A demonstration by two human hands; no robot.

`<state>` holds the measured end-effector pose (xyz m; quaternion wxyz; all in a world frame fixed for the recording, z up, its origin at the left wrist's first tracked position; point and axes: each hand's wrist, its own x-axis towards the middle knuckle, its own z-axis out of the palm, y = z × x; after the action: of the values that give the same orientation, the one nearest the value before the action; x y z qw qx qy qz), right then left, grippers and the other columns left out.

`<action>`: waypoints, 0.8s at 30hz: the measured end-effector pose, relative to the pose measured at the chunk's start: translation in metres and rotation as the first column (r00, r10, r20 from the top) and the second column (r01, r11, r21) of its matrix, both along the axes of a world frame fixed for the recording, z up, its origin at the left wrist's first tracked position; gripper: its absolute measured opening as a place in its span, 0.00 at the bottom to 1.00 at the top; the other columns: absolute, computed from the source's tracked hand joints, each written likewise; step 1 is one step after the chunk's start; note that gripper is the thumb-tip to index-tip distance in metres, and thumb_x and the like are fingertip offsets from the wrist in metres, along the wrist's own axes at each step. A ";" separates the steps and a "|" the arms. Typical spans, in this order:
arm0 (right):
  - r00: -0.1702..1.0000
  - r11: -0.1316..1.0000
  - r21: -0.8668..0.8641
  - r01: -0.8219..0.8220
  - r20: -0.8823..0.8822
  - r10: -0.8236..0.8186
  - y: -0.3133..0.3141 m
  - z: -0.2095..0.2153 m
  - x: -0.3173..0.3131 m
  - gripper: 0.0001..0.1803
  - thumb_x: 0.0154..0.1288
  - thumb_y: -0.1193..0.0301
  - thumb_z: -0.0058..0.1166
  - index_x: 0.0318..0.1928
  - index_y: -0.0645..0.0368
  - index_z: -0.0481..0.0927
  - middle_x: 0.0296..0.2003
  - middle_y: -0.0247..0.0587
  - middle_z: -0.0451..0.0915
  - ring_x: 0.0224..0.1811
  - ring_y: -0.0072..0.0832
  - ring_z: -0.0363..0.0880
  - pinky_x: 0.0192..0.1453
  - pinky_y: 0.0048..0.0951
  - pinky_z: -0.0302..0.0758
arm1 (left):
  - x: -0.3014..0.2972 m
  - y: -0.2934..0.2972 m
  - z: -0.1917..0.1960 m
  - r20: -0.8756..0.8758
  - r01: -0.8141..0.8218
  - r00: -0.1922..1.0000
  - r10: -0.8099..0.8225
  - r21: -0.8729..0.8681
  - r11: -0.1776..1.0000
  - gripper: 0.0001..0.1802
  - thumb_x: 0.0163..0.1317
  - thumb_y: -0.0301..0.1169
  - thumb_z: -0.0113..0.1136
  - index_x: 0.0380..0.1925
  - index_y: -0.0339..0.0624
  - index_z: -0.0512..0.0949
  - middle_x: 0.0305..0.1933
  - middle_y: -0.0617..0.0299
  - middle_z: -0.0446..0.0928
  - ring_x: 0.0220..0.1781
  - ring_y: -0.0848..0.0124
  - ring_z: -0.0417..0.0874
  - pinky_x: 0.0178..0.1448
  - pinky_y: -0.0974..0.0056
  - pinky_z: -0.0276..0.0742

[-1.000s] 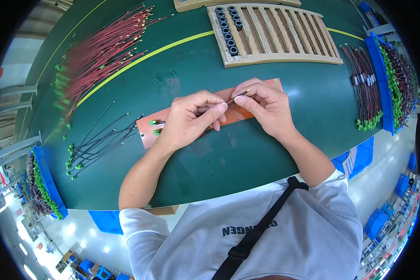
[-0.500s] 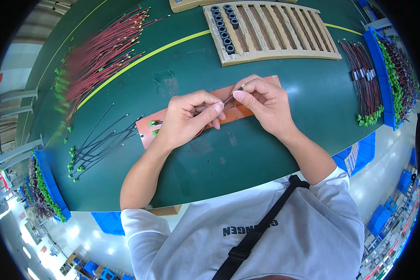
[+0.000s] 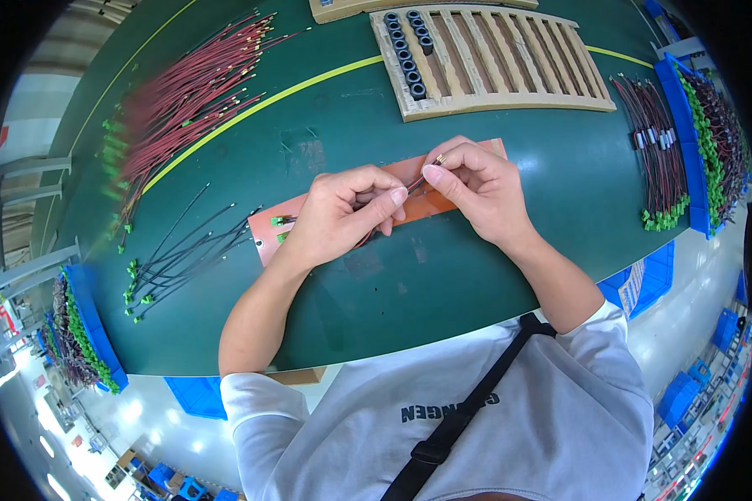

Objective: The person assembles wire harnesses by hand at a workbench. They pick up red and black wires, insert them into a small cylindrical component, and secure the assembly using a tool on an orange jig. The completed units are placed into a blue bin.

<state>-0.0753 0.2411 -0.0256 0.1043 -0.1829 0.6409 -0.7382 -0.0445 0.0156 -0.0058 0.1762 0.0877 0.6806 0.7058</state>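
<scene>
My left hand (image 3: 342, 213) and my right hand (image 3: 475, 185) meet over an orange-brown board (image 3: 267, 234) lying on the green table (image 3: 443, 284). Both pinch the same thin wires (image 3: 416, 180): the left grips them along their length, the right holds the metal-tipped ends between thumb and forefinger. Small green connectors (image 3: 282, 221) lie on the board's left end, beside my left wrist.
A pile of red wires (image 3: 188, 88) lies at the far left and black wires with green connectors (image 3: 175, 255) at the left. A wooden slotted rack (image 3: 493, 54) holding several black rings (image 3: 407, 46) stands ahead. Finished wire bundles (image 3: 660, 159) and blue bins (image 3: 685, 142) are on the right.
The view has shifted slightly. My hands stay together over the board; the right fingers have worked the wire ends up a little.
</scene>
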 end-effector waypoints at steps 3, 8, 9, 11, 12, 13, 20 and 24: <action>1.000 1.000 0.015 -0.004 -0.013 0.005 0.000 -0.005 -0.001 0.06 0.74 0.75 0.60 0.41 0.68 0.82 0.45 0.41 0.81 0.43 0.21 0.84 0.46 0.22 0.83 | 0.000 0.001 0.000 0.036 -0.019 0.999 0.023 -0.092 0.996 0.08 0.74 0.28 0.62 0.40 0.33 0.83 0.29 0.62 0.83 0.27 0.80 0.81 0.30 0.73 0.76; 1.000 0.999 0.040 -0.015 0.021 0.014 0.001 0.002 -0.001 0.07 0.73 0.74 0.62 0.42 0.68 0.83 0.43 0.37 0.81 0.39 0.17 0.81 0.42 0.19 0.80 | 0.000 0.001 0.001 0.001 -0.015 1.000 0.015 -0.122 0.992 0.08 0.74 0.29 0.62 0.40 0.33 0.83 0.28 0.61 0.83 0.26 0.80 0.80 0.28 0.72 0.75; 0.999 0.997 0.076 -0.022 0.027 0.020 0.003 0.002 -0.002 0.08 0.72 0.73 0.63 0.42 0.68 0.83 0.42 0.36 0.81 0.39 0.16 0.80 0.42 0.18 0.79 | 0.000 0.000 0.001 0.008 -0.002 1.000 0.003 -0.131 0.991 0.09 0.74 0.29 0.62 0.40 0.32 0.83 0.29 0.60 0.84 0.26 0.79 0.80 0.29 0.72 0.76; 0.999 0.995 0.092 -0.029 0.032 0.026 0.004 0.001 -0.003 0.08 0.72 0.72 0.63 0.42 0.67 0.83 0.40 0.33 0.80 0.37 0.14 0.78 0.40 0.18 0.77 | -0.001 0.000 0.001 0.018 0.002 1.000 0.001 -0.132 0.991 0.09 0.74 0.29 0.62 0.40 0.32 0.83 0.29 0.60 0.84 0.26 0.79 0.80 0.29 0.72 0.76; 0.999 0.994 0.101 -0.031 0.035 0.028 0.004 0.001 -0.003 0.09 0.72 0.72 0.64 0.42 0.67 0.84 0.39 0.32 0.80 0.36 0.13 0.77 0.39 0.18 0.76 | -0.001 0.000 0.002 0.023 0.004 1.000 -0.001 -0.132 0.991 0.09 0.74 0.29 0.62 0.40 0.32 0.83 0.29 0.60 0.84 0.26 0.79 0.80 0.29 0.72 0.76; 0.999 0.991 0.133 -0.027 0.022 0.024 0.005 0.001 -0.003 0.09 0.72 0.71 0.64 0.41 0.66 0.84 0.38 0.31 0.79 0.35 0.13 0.76 0.38 0.18 0.75 | -0.001 0.000 0.002 0.023 0.008 1.000 -0.005 -0.138 0.990 0.09 0.74 0.29 0.62 0.40 0.33 0.83 0.29 0.60 0.83 0.26 0.79 0.80 0.28 0.72 0.76; 0.988 0.931 0.358 0.066 -0.154 -0.011 0.008 0.014 0.001 0.10 0.71 0.71 0.64 0.33 0.64 0.81 0.28 0.30 0.75 0.28 0.17 0.71 0.33 0.23 0.69 | 0.001 0.009 0.008 -0.112 -0.158 0.983 0.144 -0.124 0.980 0.07 0.74 0.27 0.59 0.41 0.32 0.82 0.41 0.57 0.84 0.39 0.74 0.84 0.46 0.66 0.82; 0.926 0.851 0.482 0.207 -0.376 -0.012 0.015 0.005 0.000 0.11 0.67 0.73 0.65 0.29 0.63 0.79 0.24 0.35 0.73 0.24 0.25 0.70 0.30 0.30 0.67 | 0.006 -0.009 0.023 -0.597 -0.398 0.775 0.209 -0.203 0.895 0.04 0.72 0.22 0.59 0.42 0.33 0.81 0.49 0.54 0.82 0.49 0.65 0.84 0.59 0.61 0.81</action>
<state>-0.0756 0.2556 -0.0205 -0.0128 -0.2428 0.8318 -0.4990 -0.0383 0.0069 0.0171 -0.1372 0.1489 0.8113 0.5484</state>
